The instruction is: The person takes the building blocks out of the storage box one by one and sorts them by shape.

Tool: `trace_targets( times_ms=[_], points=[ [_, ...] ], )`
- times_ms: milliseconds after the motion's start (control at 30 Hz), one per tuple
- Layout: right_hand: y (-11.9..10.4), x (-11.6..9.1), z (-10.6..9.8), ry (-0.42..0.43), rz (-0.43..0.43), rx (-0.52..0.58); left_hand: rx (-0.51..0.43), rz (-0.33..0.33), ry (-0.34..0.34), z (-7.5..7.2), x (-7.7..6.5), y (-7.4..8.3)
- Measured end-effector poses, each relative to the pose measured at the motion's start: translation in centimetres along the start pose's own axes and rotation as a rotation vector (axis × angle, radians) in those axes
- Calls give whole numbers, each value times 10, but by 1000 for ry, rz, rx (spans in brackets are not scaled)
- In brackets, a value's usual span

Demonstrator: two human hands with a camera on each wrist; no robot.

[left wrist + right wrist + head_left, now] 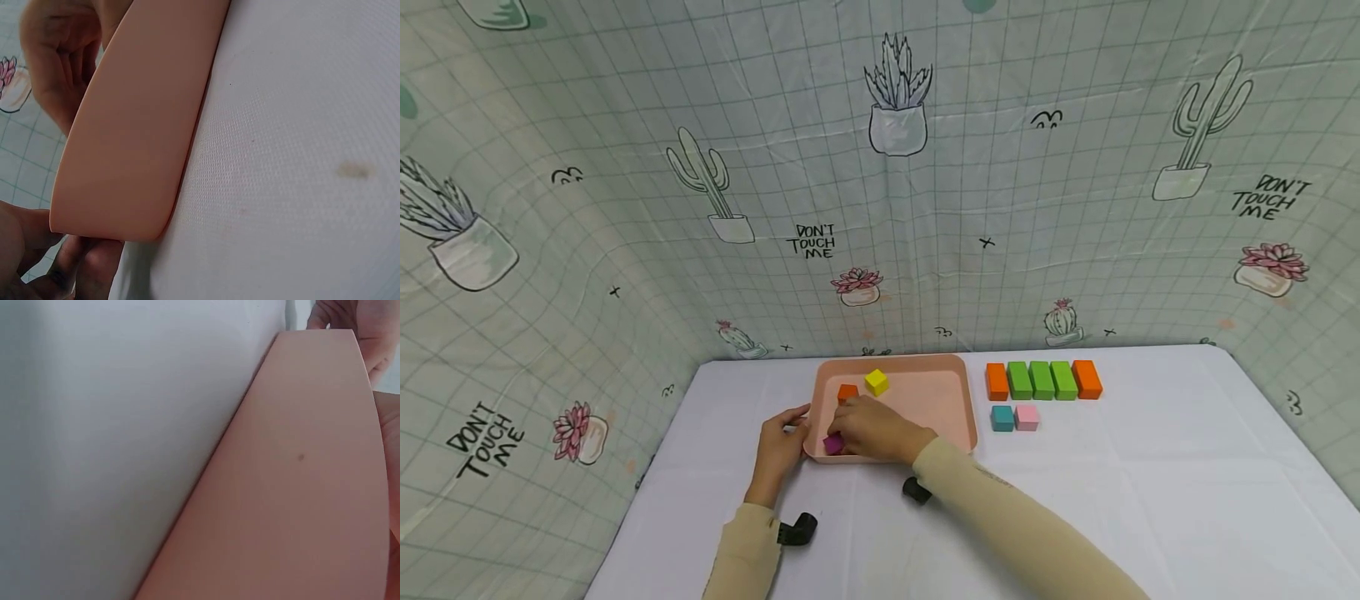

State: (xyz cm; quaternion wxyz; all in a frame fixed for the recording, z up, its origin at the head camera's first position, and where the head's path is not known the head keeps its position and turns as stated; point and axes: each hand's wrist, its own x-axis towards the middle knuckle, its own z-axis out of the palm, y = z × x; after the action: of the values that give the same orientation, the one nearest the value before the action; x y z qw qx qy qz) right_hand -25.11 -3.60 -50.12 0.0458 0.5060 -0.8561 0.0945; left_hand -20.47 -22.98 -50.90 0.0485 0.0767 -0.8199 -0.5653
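The purple block (832,444) sits in the near left corner of the pink tray (934,408), pinched between the thumb and fingers of the right hand (880,428), which reaches over the near rim. The left hand (779,448) touches the tray's left end from outside, its fingers loosely extended. Beyond the right hand, also in the tray, lie an orange block (847,392) and a yellow block (876,382).

The white table (1150,483) carries more blocks right of the tray — a row of orange and green blocks (1042,381), with a teal block (1002,418) and a light pink block (1027,417) nearer. Behind hangs a gridded cloth (970,192) printed with potted plants.
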Motion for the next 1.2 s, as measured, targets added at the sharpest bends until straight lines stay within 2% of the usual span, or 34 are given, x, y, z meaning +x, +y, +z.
trace_targets(
  times_ms=[267,533,667,967,1200],
  points=[
    [14,-26,-10,97,49,49,61,-30,3,1,3,1],
    [31,-61,-30,127,195,157,62,-44,1,-1,4,1],
    [38,-85,-39,179,247,200,57,-51,-1,-1,3,2],
    [55,-139,-51,374,284,183,60,-71,2,0,3,6],
    [66,-181,-61,460,331,137,5,-106,-4,1,4,8]
  ],
)
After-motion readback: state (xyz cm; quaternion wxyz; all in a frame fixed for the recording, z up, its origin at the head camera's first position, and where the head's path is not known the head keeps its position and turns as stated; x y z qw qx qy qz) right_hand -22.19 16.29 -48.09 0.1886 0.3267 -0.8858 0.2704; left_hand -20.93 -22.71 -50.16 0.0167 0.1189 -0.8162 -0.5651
